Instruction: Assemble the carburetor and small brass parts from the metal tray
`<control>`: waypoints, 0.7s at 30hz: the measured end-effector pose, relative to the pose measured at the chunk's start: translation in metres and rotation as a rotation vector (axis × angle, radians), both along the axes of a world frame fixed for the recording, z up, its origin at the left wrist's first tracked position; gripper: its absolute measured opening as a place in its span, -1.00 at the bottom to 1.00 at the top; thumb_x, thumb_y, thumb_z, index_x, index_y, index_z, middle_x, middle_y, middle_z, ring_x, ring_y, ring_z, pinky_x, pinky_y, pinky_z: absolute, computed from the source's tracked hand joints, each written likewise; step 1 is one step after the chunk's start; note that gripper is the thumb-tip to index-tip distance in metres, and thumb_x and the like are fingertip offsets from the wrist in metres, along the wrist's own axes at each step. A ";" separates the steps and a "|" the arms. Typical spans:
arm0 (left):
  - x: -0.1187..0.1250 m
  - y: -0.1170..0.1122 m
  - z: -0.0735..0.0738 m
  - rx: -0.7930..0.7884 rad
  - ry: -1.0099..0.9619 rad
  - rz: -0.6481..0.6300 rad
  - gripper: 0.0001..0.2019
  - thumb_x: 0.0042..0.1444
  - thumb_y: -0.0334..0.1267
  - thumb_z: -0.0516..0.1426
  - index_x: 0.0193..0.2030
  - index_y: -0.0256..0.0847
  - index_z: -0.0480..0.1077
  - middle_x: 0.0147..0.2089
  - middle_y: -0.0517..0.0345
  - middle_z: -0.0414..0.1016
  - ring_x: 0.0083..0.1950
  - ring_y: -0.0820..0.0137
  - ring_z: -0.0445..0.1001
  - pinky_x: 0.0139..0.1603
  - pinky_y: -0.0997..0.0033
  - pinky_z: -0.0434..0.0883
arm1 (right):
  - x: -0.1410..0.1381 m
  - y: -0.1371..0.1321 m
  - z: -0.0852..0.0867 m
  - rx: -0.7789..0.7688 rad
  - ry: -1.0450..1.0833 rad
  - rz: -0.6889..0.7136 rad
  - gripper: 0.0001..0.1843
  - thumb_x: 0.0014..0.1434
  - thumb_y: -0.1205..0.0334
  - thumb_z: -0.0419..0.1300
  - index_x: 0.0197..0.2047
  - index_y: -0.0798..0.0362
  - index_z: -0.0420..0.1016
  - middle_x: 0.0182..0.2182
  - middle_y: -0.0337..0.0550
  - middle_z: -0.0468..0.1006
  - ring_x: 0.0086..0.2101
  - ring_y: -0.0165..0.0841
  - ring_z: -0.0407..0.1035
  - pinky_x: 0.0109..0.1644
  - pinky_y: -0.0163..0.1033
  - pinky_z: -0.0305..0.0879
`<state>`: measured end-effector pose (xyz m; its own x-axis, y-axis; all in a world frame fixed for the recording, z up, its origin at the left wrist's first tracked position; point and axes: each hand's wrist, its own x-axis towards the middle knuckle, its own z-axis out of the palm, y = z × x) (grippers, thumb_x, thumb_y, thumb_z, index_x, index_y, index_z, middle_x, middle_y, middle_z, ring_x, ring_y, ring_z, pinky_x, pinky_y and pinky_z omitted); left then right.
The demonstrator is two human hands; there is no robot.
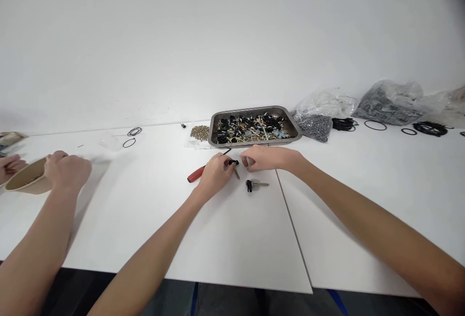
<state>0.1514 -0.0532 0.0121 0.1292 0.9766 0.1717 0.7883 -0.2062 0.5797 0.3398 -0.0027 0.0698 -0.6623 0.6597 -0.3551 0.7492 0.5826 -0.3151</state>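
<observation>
My left hand [215,173] is closed in a pinch on a small black-and-brass part [234,164] just above the white table [225,238]. A red-handled screwdriver [196,174] lies under that hand, its shaft poking out behind the fingers. My right hand [267,158] is closed too, fingertips curled a few centimetres right of the part; whatever they hold is hidden. Another small black-and-brass part [255,185] lies on the table just in front of both hands.
A metal tray [254,109] full of black and brass parts stands behind my hands, with a pile of brass pieces [199,132] to its left. Plastic bags [390,100] and black O-rings [375,125] lie back right. At far left a co-worker's hand [69,171] holds a beige bowl [25,180].
</observation>
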 end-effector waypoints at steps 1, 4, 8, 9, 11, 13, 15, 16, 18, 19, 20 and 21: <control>0.000 0.000 -0.001 0.003 0.001 0.000 -0.86 0.17 -0.28 0.11 -0.24 -0.22 0.49 -0.25 0.09 0.43 -0.25 0.34 0.37 -0.22 0.33 0.30 | -0.001 -0.001 0.000 -0.010 -0.002 0.005 -0.81 0.11 0.29 0.14 -0.17 0.04 0.45 -0.19 -0.10 0.44 -0.33 -0.35 0.34 -0.39 -0.32 0.09; -0.001 0.002 -0.003 0.007 0.008 -0.002 -0.86 0.17 -0.26 0.11 -0.25 -0.21 0.49 -0.27 0.10 0.42 -0.25 0.33 0.37 -0.23 0.33 0.29 | -0.004 -0.003 0.000 -0.024 -0.002 0.009 -0.82 0.11 0.32 0.12 -0.19 0.06 0.46 -0.20 -0.09 0.45 -0.31 -0.35 0.34 -0.38 -0.33 0.10; -0.001 0.004 -0.006 0.023 0.015 -0.007 -0.87 0.16 -0.26 0.12 -0.26 -0.22 0.48 -0.27 0.09 0.42 -0.25 0.33 0.37 -0.23 0.33 0.29 | -0.005 -0.003 -0.002 -0.039 0.002 0.012 -0.82 0.12 0.37 0.08 -0.21 0.08 0.46 -0.16 -0.08 0.45 -0.28 -0.34 0.34 -0.35 -0.33 0.13; -0.001 0.004 -0.006 0.029 0.018 -0.006 -0.87 0.16 -0.26 0.12 -0.26 -0.22 0.48 -0.28 0.09 0.42 -0.25 0.33 0.38 -0.23 0.33 0.29 | -0.005 -0.003 -0.002 -0.040 0.000 0.010 -0.82 0.13 0.37 0.07 -0.22 0.09 0.46 -0.16 -0.08 0.44 -0.28 -0.35 0.34 -0.35 -0.33 0.13; -0.001 0.003 -0.005 0.035 0.024 -0.008 -0.87 0.16 -0.27 0.11 -0.25 -0.22 0.48 -0.28 0.09 0.42 -0.24 0.32 0.38 -0.23 0.34 0.29 | -0.005 -0.003 -0.002 -0.042 -0.006 0.001 -0.83 0.13 0.37 0.07 -0.23 0.10 0.45 -0.16 -0.07 0.45 -0.27 -0.34 0.35 -0.35 -0.33 0.14; 0.000 0.002 -0.003 0.022 0.026 -0.010 -0.86 0.17 -0.27 0.11 -0.23 -0.23 0.48 -0.26 0.08 0.43 -0.24 0.32 0.38 -0.23 0.34 0.29 | -0.005 -0.004 -0.001 -0.040 -0.013 -0.006 -0.84 0.14 0.37 0.07 -0.23 0.10 0.44 -0.16 -0.07 0.45 -0.27 -0.34 0.35 -0.36 -0.33 0.13; 0.001 0.002 -0.001 -0.001 0.027 -0.009 -0.86 0.18 -0.28 0.10 -0.22 -0.23 0.48 -0.24 0.07 0.44 -0.24 0.32 0.39 -0.22 0.33 0.30 | -0.005 -0.005 0.001 -0.033 -0.018 -0.023 -0.85 0.15 0.35 0.07 -0.22 0.09 0.44 -0.16 -0.08 0.44 -0.26 -0.34 0.35 -0.36 -0.33 0.13; 0.001 0.001 0.000 -0.010 0.030 -0.007 -0.85 0.18 -0.29 0.10 -0.21 -0.24 0.48 -0.24 0.07 0.44 -0.24 0.32 0.39 -0.22 0.33 0.30 | -0.005 -0.005 0.001 -0.031 -0.025 -0.032 -0.85 0.15 0.33 0.08 -0.21 0.09 0.43 -0.15 -0.08 0.43 -0.27 -0.34 0.35 -0.36 -0.33 0.13; 0.002 0.001 0.002 -0.015 0.040 -0.005 -0.85 0.18 -0.29 0.10 -0.20 -0.24 0.49 -0.23 0.06 0.44 -0.22 0.31 0.39 -0.21 0.33 0.31 | -0.005 -0.006 0.002 -0.029 -0.050 -0.050 -0.85 0.16 0.30 0.07 -0.21 0.08 0.43 -0.15 -0.07 0.42 -0.29 -0.35 0.35 -0.37 -0.32 0.12; 0.002 0.000 0.003 -0.016 0.044 -0.006 -0.85 0.18 -0.29 0.10 -0.20 -0.25 0.49 -0.23 0.06 0.44 -0.22 0.31 0.39 -0.21 0.33 0.31 | -0.005 -0.006 0.002 -0.028 -0.063 -0.055 -0.85 0.17 0.29 0.07 -0.21 0.08 0.42 -0.15 -0.07 0.42 -0.30 -0.35 0.34 -0.38 -0.32 0.11; 0.002 0.000 0.003 -0.017 0.046 -0.007 -0.84 0.18 -0.29 0.10 -0.19 -0.25 0.49 -0.22 0.05 0.44 -0.22 0.31 0.39 -0.21 0.33 0.31 | -0.005 -0.007 0.002 -0.027 -0.073 -0.055 -0.85 0.17 0.29 0.06 -0.21 0.08 0.42 -0.15 -0.07 0.41 -0.32 -0.36 0.34 -0.39 -0.31 0.10; 0.002 0.000 0.004 -0.019 0.046 -0.007 -0.84 0.18 -0.29 0.10 -0.19 -0.25 0.49 -0.22 0.05 0.44 -0.22 0.31 0.39 -0.21 0.33 0.31 | -0.005 -0.007 0.002 -0.025 -0.080 -0.051 -0.85 0.17 0.29 0.06 -0.21 0.08 0.41 -0.15 -0.08 0.42 -0.33 -0.37 0.33 -0.40 -0.31 0.09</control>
<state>0.1535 -0.0534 0.0157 0.1433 0.9788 0.1464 0.8130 -0.2008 0.5465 0.3350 -0.0093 0.0717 -0.5971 0.6820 -0.4223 0.8010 0.5361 -0.2665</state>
